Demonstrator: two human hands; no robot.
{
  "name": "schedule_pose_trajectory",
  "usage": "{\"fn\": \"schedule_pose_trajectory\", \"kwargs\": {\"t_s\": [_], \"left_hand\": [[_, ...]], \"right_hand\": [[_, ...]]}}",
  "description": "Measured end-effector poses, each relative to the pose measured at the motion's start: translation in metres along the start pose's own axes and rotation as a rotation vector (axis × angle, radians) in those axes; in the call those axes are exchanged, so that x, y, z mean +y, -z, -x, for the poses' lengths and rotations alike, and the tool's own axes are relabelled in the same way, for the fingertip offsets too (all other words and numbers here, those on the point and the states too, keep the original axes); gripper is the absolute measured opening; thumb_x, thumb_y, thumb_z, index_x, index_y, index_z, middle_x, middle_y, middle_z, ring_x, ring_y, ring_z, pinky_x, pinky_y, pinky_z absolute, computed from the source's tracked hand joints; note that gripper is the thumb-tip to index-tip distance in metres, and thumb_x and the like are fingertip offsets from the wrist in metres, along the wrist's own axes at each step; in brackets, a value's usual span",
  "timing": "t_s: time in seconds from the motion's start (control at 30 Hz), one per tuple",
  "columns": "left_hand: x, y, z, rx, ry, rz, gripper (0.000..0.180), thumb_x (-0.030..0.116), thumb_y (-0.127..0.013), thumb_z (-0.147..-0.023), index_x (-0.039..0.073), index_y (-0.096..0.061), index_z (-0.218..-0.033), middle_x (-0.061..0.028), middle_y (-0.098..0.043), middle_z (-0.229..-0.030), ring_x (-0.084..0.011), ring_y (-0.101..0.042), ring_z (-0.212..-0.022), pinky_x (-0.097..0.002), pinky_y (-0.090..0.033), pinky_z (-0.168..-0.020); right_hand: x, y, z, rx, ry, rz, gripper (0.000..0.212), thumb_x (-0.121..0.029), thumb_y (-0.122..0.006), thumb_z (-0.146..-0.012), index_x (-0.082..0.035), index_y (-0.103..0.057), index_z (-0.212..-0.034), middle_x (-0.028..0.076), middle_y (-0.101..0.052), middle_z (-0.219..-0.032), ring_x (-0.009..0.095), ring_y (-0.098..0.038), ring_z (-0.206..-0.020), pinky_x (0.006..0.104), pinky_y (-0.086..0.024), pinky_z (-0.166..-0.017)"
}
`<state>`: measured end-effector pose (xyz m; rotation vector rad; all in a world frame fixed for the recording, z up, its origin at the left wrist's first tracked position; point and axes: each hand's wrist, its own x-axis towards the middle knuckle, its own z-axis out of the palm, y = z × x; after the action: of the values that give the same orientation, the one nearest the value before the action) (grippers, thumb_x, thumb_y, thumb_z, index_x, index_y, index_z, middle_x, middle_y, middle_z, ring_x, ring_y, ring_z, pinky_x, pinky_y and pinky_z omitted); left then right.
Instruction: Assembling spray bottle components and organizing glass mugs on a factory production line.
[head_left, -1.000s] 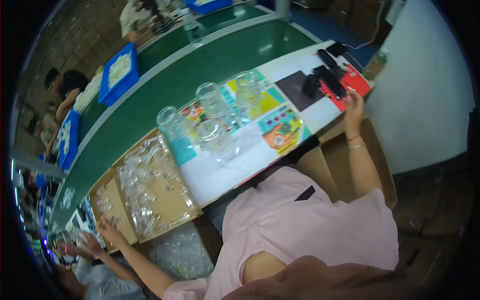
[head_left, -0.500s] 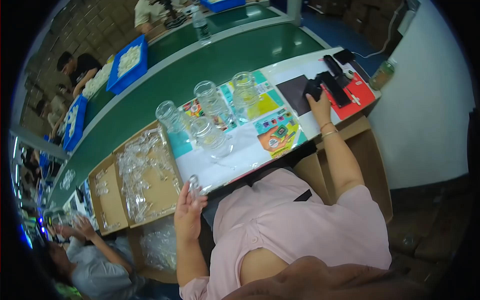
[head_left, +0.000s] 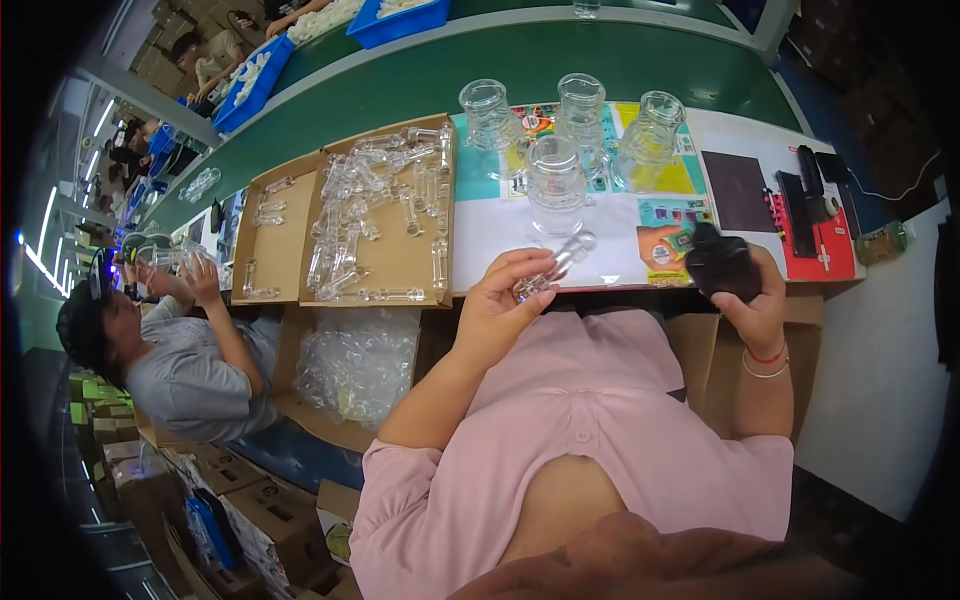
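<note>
My left hand point(head_left: 492, 318) is closed around a small clear glass tube piece point(head_left: 568, 256) with a rounded end, held over the near table edge. In my right hand point(head_left: 758, 305) is a black handheld device point(head_left: 724, 268), chunky with a narrower top; its exact kind I cannot make out. The device is raised beside the table's front edge, right of the glass piece. Beyond my hands, several clear glass vessels with ringed bulges, among them a front one point(head_left: 556, 190) and a right one point(head_left: 650, 140), stand on the printed sheet point(head_left: 610, 240).
Left of the vessels lies a shallow cardboard tray point(head_left: 398, 262) of small glass tubes point(head_left: 345, 200). Below it is a box of clear plastic bags point(head_left: 355, 365). A co-worker point(head_left: 200, 370) sits at left. Black items point(head_left: 795, 215) lie on a red sheet point(head_left: 838, 255) at right, near a jar point(head_left: 882, 243).
My right hand has lifted the black device from the right side of the table and brought it nearer. My left hand has raised the glass piece toward the middle. The view has turned left.
</note>
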<state>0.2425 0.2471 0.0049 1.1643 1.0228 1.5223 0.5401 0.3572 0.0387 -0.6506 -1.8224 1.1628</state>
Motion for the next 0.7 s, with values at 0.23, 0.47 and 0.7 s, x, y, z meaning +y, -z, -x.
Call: {"fn": "schedule_pose_trajectory", "kwargs": {"t_s": [0.23,0.47,0.7], "left_hand": [[0.028,-0.019,0.005,0.082,0.037,0.167,0.03,-0.006,-0.058,-0.079,-0.002,-0.043,-0.105,-0.0226,-0.054,-0.11,-0.0233,-0.061,-0.091,-0.0305,-0.052,-0.079],[0.025,-0.03,0.006,0.047,-0.12,0.197,0.03,-0.01,-0.056,-0.079,0.0,-0.039,-0.102,-0.0253,-0.05,-0.115,-0.0236,-0.057,-0.099,-0.032,-0.05,-0.084],[0.024,-0.021,0.009,0.058,-0.215,0.059,0.032,-0.014,-0.054,-0.078,0.0,-0.04,-0.103,-0.0236,-0.049,-0.119,-0.0232,-0.051,-0.11,-0.0296,-0.046,-0.089]], "right_hand": [[-0.037,-0.03,-0.044,0.1,0.142,-0.193,0.05,-0.025,-0.076,-0.067,0.0,-0.048,-0.102,0.007,-0.048,-0.095,0.015,-0.049,-0.09,0.025,-0.039,-0.081],[-0.043,-0.084,-0.073,0.365,0.081,-0.93,0.042,-0.035,-0.055,-0.085,-0.001,-0.045,-0.107,0.011,-0.048,-0.096,0.018,-0.053,-0.085,0.0327,-0.05,-0.076],[-0.064,-0.103,-0.062,0.277,0.212,-0.394,0.051,-0.042,-0.056,-0.082,0.003,-0.045,-0.103,0.013,-0.048,-0.093,0.017,-0.052,-0.08,0.0244,-0.049,-0.061]]}}
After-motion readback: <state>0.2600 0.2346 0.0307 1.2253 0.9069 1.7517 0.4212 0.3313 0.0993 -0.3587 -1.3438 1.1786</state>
